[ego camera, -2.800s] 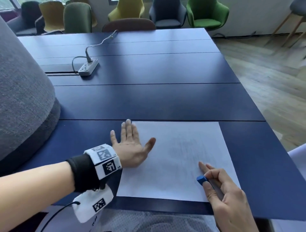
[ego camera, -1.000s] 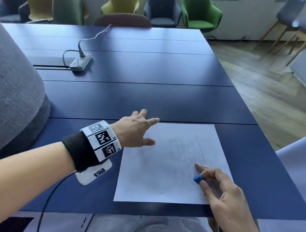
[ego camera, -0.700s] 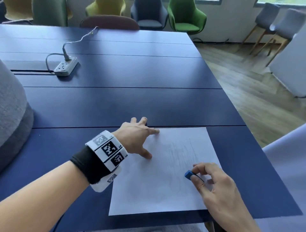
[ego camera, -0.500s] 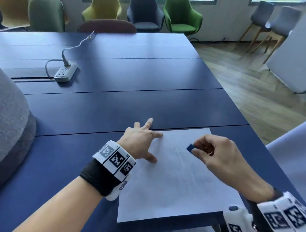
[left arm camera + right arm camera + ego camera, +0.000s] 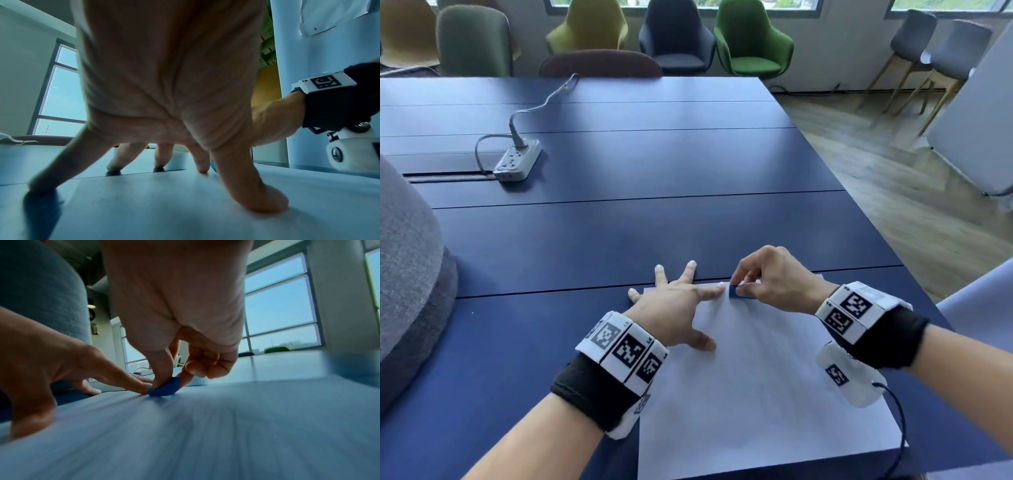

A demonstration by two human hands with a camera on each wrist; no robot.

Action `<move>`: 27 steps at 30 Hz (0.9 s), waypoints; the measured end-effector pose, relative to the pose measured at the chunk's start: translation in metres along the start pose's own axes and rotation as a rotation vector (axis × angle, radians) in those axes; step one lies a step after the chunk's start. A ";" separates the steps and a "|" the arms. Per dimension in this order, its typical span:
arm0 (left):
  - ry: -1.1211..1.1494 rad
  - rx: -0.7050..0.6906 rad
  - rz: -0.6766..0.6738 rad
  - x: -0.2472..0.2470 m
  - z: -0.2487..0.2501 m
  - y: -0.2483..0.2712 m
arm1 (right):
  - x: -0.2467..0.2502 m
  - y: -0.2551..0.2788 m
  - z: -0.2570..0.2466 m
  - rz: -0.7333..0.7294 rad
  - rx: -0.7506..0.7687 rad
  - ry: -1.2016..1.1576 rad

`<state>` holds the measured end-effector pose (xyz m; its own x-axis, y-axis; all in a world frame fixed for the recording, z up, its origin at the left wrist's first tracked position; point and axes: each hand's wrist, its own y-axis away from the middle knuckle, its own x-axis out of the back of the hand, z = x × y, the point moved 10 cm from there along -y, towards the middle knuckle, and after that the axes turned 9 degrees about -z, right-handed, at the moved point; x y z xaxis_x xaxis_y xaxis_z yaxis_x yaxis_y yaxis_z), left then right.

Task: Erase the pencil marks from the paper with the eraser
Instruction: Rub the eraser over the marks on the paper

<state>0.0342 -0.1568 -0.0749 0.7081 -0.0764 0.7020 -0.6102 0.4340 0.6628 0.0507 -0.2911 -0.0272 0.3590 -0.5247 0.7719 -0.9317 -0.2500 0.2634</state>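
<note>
A white sheet of paper [image 5: 756, 387] lies at the near edge of the dark blue table [image 5: 619, 233]; faint pencil marks run down its middle. My left hand [image 5: 674, 305] presses on the sheet's far left corner with fingers spread and straight, thumb on the paper [image 5: 257, 199]. My right hand [image 5: 767, 281] pinches a small blue eraser [image 5: 734, 292] between thumb and forefinger and holds it down on the paper near the far edge, right beside my left forefinger. In the right wrist view the eraser [image 5: 164, 388] touches the sheet [image 5: 205, 434].
A grey power strip [image 5: 517, 164] with its cable lies far left on the table. A grey padded object [image 5: 407, 274] stands at the left edge. Chairs [image 5: 750, 44] line the far side. The table's right edge [image 5: 859, 212] drops to wooden floor.
My right hand has carried the eraser from the sheet's near right area up to its far edge, beside my left forefinger. My left hand stays on the far left corner.
</note>
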 end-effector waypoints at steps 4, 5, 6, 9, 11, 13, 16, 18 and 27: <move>-0.027 -0.003 0.000 0.001 0.000 -0.003 | -0.013 0.008 0.000 -0.092 0.002 -0.068; -0.042 0.000 0.000 0.001 -0.001 -0.003 | -0.014 0.007 -0.001 -0.105 0.003 -0.063; -0.060 0.003 -0.001 0.001 -0.001 -0.004 | -0.011 0.003 0.000 -0.091 0.000 -0.065; -0.118 0.001 -0.010 0.002 -0.002 -0.004 | 0.003 -0.007 0.009 0.003 -0.035 -0.125; -0.140 0.000 -0.008 0.003 -0.002 -0.003 | -0.001 -0.005 0.011 -0.004 -0.048 -0.165; -0.153 0.003 -0.002 0.004 -0.001 -0.003 | -0.013 0.000 0.005 -0.075 -0.033 -0.157; -0.167 0.008 0.001 0.005 -0.001 -0.003 | -0.011 -0.003 -0.001 -0.082 -0.020 -0.098; -0.176 0.008 0.004 0.005 -0.001 -0.003 | 0.001 -0.009 0.004 0.004 -0.035 -0.115; -0.204 0.004 0.005 0.007 0.000 0.000 | -0.004 -0.006 0.003 -0.012 -0.044 -0.098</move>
<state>0.0392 -0.1572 -0.0706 0.6187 -0.2542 0.7434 -0.6153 0.4316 0.6597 0.0554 -0.2902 -0.0334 0.3714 -0.5997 0.7088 -0.9282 -0.2215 0.2989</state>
